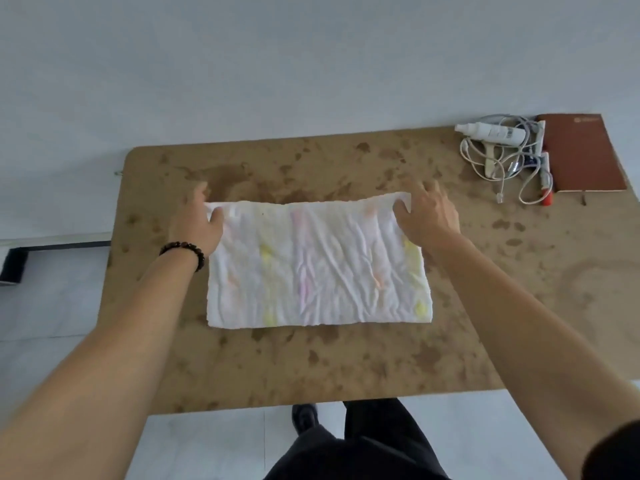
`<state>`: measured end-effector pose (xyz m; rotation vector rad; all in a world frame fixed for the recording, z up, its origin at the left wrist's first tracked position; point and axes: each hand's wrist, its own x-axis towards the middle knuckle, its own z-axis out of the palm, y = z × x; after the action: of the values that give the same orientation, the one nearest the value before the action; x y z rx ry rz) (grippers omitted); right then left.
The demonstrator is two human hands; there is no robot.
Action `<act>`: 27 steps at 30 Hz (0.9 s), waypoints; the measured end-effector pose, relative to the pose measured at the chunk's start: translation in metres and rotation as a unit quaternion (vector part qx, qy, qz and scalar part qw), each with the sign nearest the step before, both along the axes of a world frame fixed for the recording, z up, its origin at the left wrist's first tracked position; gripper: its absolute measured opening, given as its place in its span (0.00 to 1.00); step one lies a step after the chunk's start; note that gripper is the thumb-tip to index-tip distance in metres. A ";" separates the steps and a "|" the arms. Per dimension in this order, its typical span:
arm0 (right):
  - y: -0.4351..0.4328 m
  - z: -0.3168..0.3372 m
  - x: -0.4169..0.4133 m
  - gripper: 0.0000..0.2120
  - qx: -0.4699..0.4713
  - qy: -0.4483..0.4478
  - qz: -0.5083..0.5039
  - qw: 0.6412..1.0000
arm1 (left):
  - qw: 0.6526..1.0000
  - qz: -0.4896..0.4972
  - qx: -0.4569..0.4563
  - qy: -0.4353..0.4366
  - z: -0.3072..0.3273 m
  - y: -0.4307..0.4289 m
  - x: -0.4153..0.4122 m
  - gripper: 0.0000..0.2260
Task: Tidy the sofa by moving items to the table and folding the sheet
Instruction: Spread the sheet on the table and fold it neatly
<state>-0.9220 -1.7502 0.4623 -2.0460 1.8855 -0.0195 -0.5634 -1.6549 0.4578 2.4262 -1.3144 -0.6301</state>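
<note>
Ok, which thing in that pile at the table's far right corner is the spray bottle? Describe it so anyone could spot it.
Start at the brown mottled table and go to its far right corner, where a reddish-brown notebook lies. Just left of it is a tangle of white cables. The spray bottle lies on its side across the top of that tangle: the only white cylinder there, nozzle pointing left, with a printed label.

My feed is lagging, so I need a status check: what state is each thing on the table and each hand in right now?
sheet: folded into a rectangle, lying flat on the table
left hand: pinching the sheet's far left corner
right hand: pinching the sheet's far right corner
spray bottle: lying on its side
white cable: loosely tangled
brown notebook: closed, lying flat
</note>
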 end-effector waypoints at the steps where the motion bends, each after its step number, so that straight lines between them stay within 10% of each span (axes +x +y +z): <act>1: -0.005 -0.008 0.004 0.21 0.003 0.004 0.009 1.000 | 1.000 0.014 -0.016 -0.003 -0.009 -0.005 -0.007 0.25; 9: 0.061 -0.104 0.034 0.32 -0.011 -0.005 0.152 0.988 | 0.969 -0.160 0.093 -0.164 -0.098 0.029 -0.080 0.30; 27: 0.056 -0.134 0.012 0.36 0.010 0.056 0.103 0.993 | 0.967 -0.119 0.150 -0.170 -0.136 0.037 -0.073 0.35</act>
<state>-0.9095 -1.6938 0.3279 -2.2590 1.7196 0.1682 -0.6361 -1.6179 0.3222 2.7352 -1.7816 -0.5165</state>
